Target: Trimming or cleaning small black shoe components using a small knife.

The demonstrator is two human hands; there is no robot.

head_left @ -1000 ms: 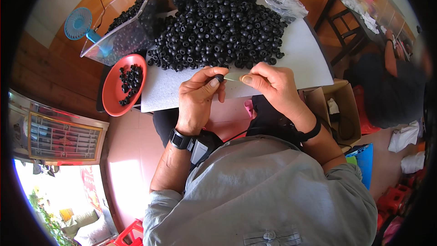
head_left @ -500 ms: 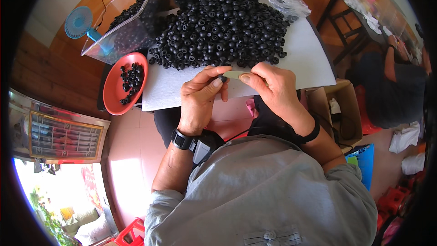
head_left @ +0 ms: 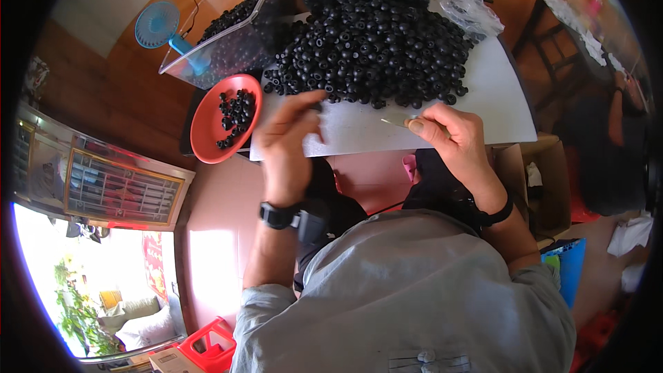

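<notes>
A large heap of small black round, hollow parts (head_left: 373,55) lies on the pale tabletop (head_left: 359,128). My right hand (head_left: 452,135), fingers closed, pinches a small, thin knife-like tool (head_left: 394,122) whose narrow tip points left over the tabletop's near edge. My left hand (head_left: 286,145) is at the near left edge of the heap, smeared by motion. Its forefinger reaches toward the heap; a dark spot shows by the fingertips, but I cannot tell whether it is a part in the hand. Left of that hand, a red bowl (head_left: 206,124) holds a smaller number of black parts.
Clear plastic bins (head_left: 228,45) with more black parts stand behind the heap. A blue fan (head_left: 157,24) is at the far left, a crumpled plastic bag (head_left: 469,10) at the far right. Beside my right arm stands a cardboard box (head_left: 545,186). Another person (head_left: 608,145) sits farther right.
My hands have parted: the left moved left and blurred, and the black part it held at the tool is no longer clearly visible. My right hand keeps the tool. The whole view has shifted.
</notes>
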